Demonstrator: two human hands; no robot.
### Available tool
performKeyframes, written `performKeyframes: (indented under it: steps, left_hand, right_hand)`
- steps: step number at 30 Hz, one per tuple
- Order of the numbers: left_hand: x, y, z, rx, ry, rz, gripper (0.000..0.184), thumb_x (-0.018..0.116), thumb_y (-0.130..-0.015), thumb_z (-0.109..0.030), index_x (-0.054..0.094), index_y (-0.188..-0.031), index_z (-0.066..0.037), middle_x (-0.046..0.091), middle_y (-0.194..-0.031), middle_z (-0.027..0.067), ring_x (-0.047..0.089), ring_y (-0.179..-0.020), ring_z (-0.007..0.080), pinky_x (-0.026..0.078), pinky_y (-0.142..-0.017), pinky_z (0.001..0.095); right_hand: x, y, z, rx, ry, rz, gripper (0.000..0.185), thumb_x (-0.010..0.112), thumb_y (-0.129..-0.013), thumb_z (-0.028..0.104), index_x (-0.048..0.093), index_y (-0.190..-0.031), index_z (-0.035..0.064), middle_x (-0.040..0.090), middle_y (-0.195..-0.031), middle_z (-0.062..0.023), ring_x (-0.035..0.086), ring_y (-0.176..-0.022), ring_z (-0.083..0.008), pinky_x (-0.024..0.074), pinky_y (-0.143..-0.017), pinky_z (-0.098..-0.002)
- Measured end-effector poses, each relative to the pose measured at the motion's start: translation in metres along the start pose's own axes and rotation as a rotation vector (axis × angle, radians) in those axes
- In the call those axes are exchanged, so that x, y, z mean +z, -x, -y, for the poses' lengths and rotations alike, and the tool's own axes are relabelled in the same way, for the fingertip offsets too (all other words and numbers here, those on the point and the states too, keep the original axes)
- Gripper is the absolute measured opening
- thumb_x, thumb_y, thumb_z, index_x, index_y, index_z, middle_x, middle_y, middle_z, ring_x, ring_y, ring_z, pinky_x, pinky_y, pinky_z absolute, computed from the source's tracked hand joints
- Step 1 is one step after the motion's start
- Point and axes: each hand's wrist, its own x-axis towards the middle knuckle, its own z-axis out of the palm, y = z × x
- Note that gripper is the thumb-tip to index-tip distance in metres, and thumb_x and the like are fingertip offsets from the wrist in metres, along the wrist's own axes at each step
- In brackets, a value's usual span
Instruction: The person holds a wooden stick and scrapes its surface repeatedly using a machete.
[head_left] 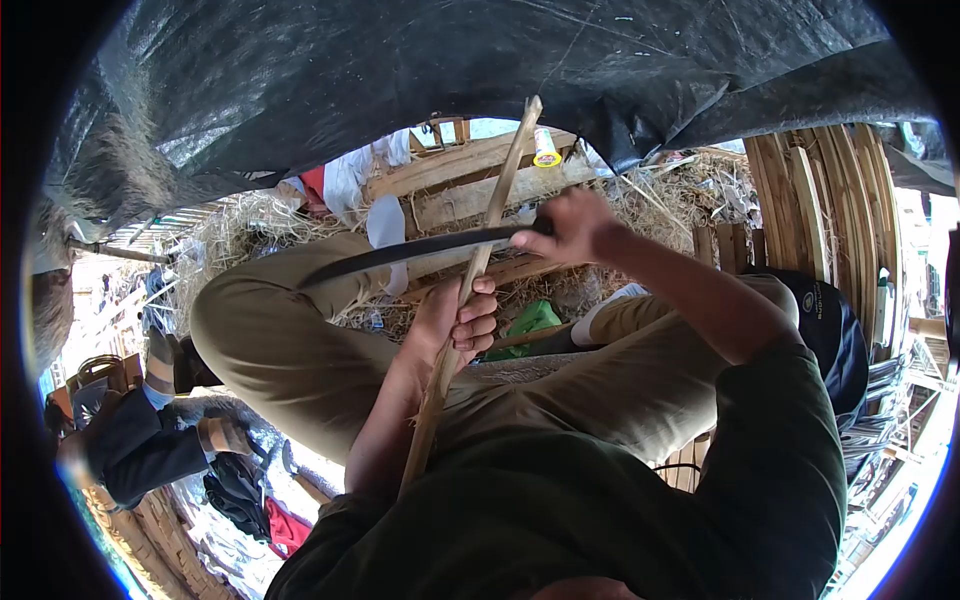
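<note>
My left hand (455, 322) is closed around a long, pale wooden stick (515, 165), which runs from beside my torso up towards the dark sheeting. In my right hand (572, 225) is the handle of a machete (385, 258) with a long, dark, slightly curved blade. The blade reaches left across the stick, just above my left fist, and its tip is over my left knee. Whether its edge is biting into the wood, I cannot tell. My bent legs (290, 330) in tan trousers are spread on either side.
Dark plastic sheeting (480, 60) hangs overhead. Wooden planks (470, 165) and straw (260, 230) lie ahead, with a yellow-and-white cup (545, 150). Upright boards (830, 200) and a black bag (830, 330) are at right. Another person's dark-clothed limb (155, 460) shows at lower left.
</note>
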Motion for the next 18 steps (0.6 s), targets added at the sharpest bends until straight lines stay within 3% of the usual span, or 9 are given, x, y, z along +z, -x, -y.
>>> performKeyframes:
  steps: [2,5,9,10,13,14,18]
  left_hand:
    - [0.004,-0.001,-0.002,-0.013,-0.055,-0.034,0.023,0.033,-0.105,-0.024,0.048,-0.089,-0.016,0.035,-0.054,-0.0087,0.03,-0.036,0.0031,0.027,-0.033,0.0208]
    - [0.007,0.003,-0.004,0.01,-0.116,-0.058,0.024,0.033,-0.105,-0.027,0.047,-0.087,-0.017,0.032,-0.054,-0.0095,0.027,-0.037,0.0028,0.024,-0.034,0.0205]
    - [0.018,-0.001,0.006,-0.01,-0.107,-0.096,0.024,0.034,-0.105,-0.024,0.049,-0.088,-0.017,0.034,-0.053,-0.0094,0.028,-0.036,0.0031,0.025,-0.033,0.0203]
    - [0.02,-0.003,0.009,-0.043,-0.113,-0.107,0.024,0.034,-0.105,-0.025,0.049,-0.088,-0.017,0.034,-0.053,-0.0095,0.028,-0.036,0.0031,0.025,-0.033,0.0202]
    - [0.013,-0.007,0.01,-0.038,-0.155,-0.128,0.026,0.035,-0.106,-0.03,0.048,-0.088,-0.017,0.034,-0.054,-0.0096,0.028,-0.036,0.0031,0.025,-0.034,0.0199]
    - [0.012,-0.006,0.007,-0.029,-0.159,-0.121,0.027,0.035,-0.106,-0.031,0.048,-0.088,-0.018,0.034,-0.054,-0.0096,0.028,-0.036,0.0031,0.025,-0.034,0.0198]
    - [0.009,0.001,0.001,-0.015,-0.162,-0.118,0.026,0.035,-0.105,-0.031,0.046,-0.086,-0.018,0.032,-0.054,-0.0094,0.026,-0.038,0.0036,0.023,-0.035,0.0211]
  right_hand:
    - [0.012,-0.008,-0.029,-0.05,0.043,-0.106,0.088,0.04,-0.085,0.085,0.075,-0.082,0.0038,0.068,-0.073,-0.0185,0.071,-0.08,-0.0357,0.057,-0.077,-0.0469]
    - [0.001,0.003,0.005,0.105,-0.008,0.08,0.09,0.038,-0.086,0.085,0.075,-0.083,0.0031,0.068,-0.074,-0.0186,0.071,-0.081,-0.0352,0.0572,-0.076,-0.0462]
    - [0.004,0.009,0.029,0.0,0.065,-0.008,0.09,0.034,-0.088,0.084,0.068,-0.077,0.0008,0.064,-0.066,-0.0178,0.07,-0.071,-0.0338,0.0572,-0.07,-0.0454]
    - [-0.014,0.012,0.033,0.035,0.069,0.073,0.088,0.039,-0.087,0.084,0.07,-0.078,0.0018,0.065,-0.068,-0.0185,0.07,-0.074,-0.0368,0.0569,-0.072,-0.047]
    - [0.007,-0.002,-0.007,-0.137,0.067,-0.111,0.083,0.045,-0.085,0.082,0.072,-0.08,0.0032,0.066,-0.069,-0.0186,0.069,-0.073,-0.0392,0.0564,-0.072,-0.0487]
    - [0.013,-0.004,-0.014,-0.101,-0.045,-0.107,0.08,0.05,-0.084,0.08,0.073,-0.08,0.0039,0.066,-0.069,-0.0188,0.069,-0.073,-0.0385,0.0559,-0.072,-0.0494]
    - [0.012,-0.006,-0.037,-0.028,-0.002,0.001,0.09,0.041,-0.085,0.085,0.073,-0.081,0.0014,0.068,-0.074,-0.019,0.071,-0.08,-0.0351,0.056,-0.078,-0.0481]
